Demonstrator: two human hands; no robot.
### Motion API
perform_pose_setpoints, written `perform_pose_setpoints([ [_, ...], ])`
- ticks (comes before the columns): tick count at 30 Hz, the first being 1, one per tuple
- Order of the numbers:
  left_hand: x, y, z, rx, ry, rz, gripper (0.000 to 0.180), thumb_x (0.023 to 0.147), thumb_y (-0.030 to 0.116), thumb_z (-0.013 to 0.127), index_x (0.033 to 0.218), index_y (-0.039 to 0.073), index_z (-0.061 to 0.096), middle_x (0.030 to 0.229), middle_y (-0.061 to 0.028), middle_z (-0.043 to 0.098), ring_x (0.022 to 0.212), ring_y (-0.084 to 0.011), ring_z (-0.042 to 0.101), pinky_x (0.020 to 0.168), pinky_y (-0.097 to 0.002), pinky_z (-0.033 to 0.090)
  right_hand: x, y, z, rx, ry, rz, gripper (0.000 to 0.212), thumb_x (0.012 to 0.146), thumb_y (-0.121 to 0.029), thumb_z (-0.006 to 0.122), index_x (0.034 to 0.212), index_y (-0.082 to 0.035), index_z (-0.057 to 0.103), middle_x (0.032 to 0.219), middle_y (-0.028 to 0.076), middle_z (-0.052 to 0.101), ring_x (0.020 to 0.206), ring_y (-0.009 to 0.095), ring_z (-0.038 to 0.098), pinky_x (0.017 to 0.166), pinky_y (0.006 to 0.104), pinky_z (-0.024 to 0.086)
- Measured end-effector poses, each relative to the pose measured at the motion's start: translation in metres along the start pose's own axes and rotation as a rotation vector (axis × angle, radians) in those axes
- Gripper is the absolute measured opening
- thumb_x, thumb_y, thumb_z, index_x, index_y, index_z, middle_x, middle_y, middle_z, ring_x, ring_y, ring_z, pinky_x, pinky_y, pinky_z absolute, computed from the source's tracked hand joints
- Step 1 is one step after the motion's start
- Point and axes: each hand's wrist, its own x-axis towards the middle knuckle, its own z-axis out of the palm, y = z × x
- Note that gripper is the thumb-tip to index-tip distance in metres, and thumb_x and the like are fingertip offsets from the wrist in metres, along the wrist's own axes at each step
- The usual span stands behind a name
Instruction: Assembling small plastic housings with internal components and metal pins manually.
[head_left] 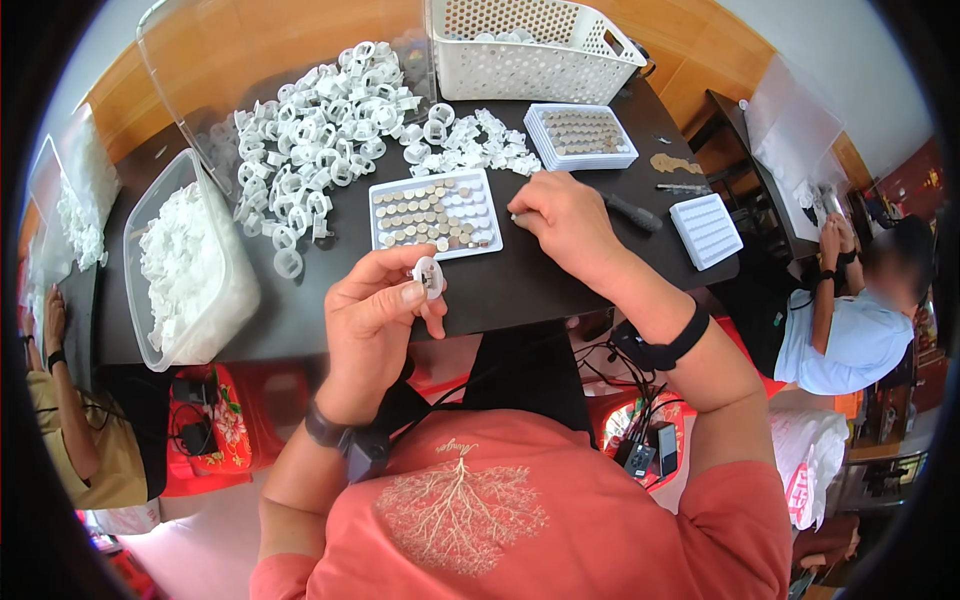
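Here, the left hand pinches the ring near the tray; the right hand is pinched closed (on what, I cannot tell). The ring looks light, stiff, best held by its rim.

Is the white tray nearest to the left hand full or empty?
Partly full: round metal discs lie over much of the tray, but slots at its upper right look bare.

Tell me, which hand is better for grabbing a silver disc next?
Probably the right hand: it's just beside the front tray of silver discs, while the left hand holds a round white piece. Whether the right holds something is unclear.
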Motion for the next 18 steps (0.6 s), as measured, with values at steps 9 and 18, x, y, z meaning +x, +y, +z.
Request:
perform_pose_setpoints([
  [9, 0.001, 0.002, -0.003, -0.055, -0.030, -0.008, 0.032, 0.092, 0.006, 0.063, 0.121, -0.008, 0.062, 0.098, -0.0188, 0.067, 0.077, -0.0215, 0.067, 0.060, -0.0330, 0.056, -0.077, -0.049, -0.018, -0.022, 0.061, -0.305, 0.026, 0.073, -0.016, 0.077, 0.093, -0.004, 0.064, 0.096, 0.009, 0.055, 0.094, 0.030, 0.056, 0.073, 0.0404, 0.047],
  [18, 0.004, -0.002, -0.011, -0.167, -0.061, -0.034, 0.039, 0.096, 0.014, 0.063, 0.129, -0.007, 0.058, 0.104, -0.0203, 0.067, 0.085, -0.0257, 0.068, 0.066, -0.0363, 0.056, -0.066, -0.079, -0.003, 0.504, 0.226, -0.153, 0.017, 0.079, 0.002, 0.073, 0.095, 0.001, 0.067, 0.091, 0.012, 0.061, 0.078, 0.023, 0.063, 0.067, 0.0355, 0.051],
])
